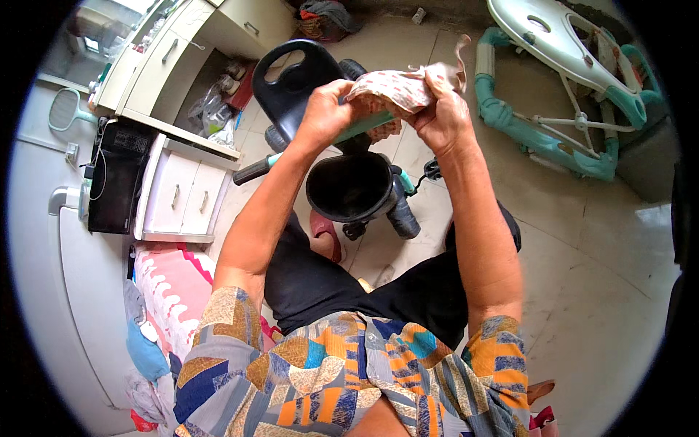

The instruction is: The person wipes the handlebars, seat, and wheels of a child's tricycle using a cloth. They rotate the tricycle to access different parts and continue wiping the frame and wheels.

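Both hands are raised over a child's tricycle with a black seat (pixel 290 81) and a round black basket (pixel 351 189). My left hand (pixel 328 116), fingers closed, grips the left end of a pale patterned cloth (pixel 393 89) with pinkish marks. My right hand (pixel 444 116) pinches its right end, where a loose strip sticks up. The cloth hangs bunched between my hands, over a teal part (pixel 362 130) that is partly hidden by it and my left hand; whether they touch I cannot tell. Below, a black handlebar grip (pixel 251 169) juts out to the left.
A white and teal baby walker (pixel 555 125) stands at the right. On the left are white cabinets (pixel 182 193), a black appliance (pixel 114 175) and pink bedding (pixel 167 284). A pink shoe (pixel 325 234) lies below the basket. A bundle of cloth (pixel 320 20) sits at the back.
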Tool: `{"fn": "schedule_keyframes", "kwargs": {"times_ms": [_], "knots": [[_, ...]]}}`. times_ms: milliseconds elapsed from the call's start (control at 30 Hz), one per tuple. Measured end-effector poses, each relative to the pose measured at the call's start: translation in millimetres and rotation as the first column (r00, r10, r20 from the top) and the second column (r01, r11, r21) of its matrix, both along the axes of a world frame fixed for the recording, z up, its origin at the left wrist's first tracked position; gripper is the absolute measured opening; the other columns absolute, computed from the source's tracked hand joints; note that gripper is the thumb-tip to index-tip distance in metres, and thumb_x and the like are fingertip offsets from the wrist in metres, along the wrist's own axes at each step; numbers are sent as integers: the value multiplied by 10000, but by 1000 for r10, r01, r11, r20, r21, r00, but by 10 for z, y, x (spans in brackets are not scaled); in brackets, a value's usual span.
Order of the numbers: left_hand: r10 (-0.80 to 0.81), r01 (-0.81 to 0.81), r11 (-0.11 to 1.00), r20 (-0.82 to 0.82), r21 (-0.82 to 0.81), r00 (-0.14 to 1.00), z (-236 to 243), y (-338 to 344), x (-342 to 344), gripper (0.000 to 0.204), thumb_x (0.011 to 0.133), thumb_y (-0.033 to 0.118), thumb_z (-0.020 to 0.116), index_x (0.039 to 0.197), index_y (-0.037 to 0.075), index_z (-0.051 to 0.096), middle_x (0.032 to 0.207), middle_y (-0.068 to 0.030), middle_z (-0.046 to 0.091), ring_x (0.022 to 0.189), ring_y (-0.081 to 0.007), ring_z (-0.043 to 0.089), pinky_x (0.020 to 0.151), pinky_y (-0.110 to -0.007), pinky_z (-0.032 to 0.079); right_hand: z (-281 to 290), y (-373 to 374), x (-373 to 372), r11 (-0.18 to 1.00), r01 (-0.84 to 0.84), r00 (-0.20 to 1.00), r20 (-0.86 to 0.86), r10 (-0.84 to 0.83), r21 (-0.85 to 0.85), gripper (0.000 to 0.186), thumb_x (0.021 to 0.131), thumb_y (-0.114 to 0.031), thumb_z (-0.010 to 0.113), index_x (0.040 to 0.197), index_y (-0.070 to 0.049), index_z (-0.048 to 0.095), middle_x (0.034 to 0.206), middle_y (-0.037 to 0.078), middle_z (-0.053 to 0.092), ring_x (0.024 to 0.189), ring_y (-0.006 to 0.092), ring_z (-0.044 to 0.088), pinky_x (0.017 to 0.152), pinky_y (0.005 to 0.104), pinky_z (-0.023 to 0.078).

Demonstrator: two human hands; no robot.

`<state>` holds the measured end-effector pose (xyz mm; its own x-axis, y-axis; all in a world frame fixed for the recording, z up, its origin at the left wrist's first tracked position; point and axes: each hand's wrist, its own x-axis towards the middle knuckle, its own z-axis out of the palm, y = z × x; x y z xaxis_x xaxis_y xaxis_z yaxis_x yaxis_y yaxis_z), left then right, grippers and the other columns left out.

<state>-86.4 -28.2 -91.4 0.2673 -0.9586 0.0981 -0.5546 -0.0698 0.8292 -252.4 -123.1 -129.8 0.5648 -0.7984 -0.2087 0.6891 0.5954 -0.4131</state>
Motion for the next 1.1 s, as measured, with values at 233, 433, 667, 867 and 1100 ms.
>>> {"fn": "schedule_keyframes", "kwargs": {"times_ms": [233, 433, 667, 867, 1100], "knots": [[101, -128, 973, -143, -194, 985, 410, -62, 175, 55, 843, -2, 638, 857, 32, 677, 800, 7, 661, 749, -62, 586, 716, -238, 474, -17, -143, -185, 992, 113, 919, -374, -127, -58, 316, 966, -286, 567, 1117, -11, 609, 1005, 134, 662, 824, 231, 671, 657, 382, 572], [263, 184, 850, 699, -494, 665, 804, -107, 202, 183, 710, -85, 595, 861, -3, 532, 881, -120, 575, 787, -230, 597, 725, -332, 494, 12, -141, -294, 977, -20, 880, -467, -83, -213, 232, 848, -183, 747, 986, -28, 644, 648, -20, 556, 433, 38, 437, 371, 188, 289], [83, 297, 887, 754, -354, 652, 356, 693, -147, 245, 682, -113, 660, 869, 3, 553, 976, -154, 627, 931, -314, 616, 827, -377, 497, -23, 137, -453, 984, -28, 918, -393, -45, -176, 157, 808, -145, 722, 871, -36, 629, 612, -17, 536, 419, 38, 414, 361, 189, 294], [162, -166, 938, -40, -306, 986, 148, 770, -506, 157, 960, 4, 509, 1006, -17, 657, 880, -14, 644, 820, -76, 579, 750, -225, 470, 2, 376, -456, 762, -373, 836, -549, 29, -529, 319, 802, -223, 717, 1038, -19, 653, 903, 58, 675, 771, 117, 629, 625, 228, 499], [-205, 112, 946, -295, -303, 933, -76, 661, -867, 380, 854, 22, 618, 1229, -13, 570, 1184, -127, 622, 1108, -195, 580, 994, -310, 427, -52, 406, -315, 922, -201, 970, -196, 141, -331, 323, 917, -153, 655, 1188, 5, 578, 1014, 75, 666, 845, 159, 672, 671, 308, 594]]}}
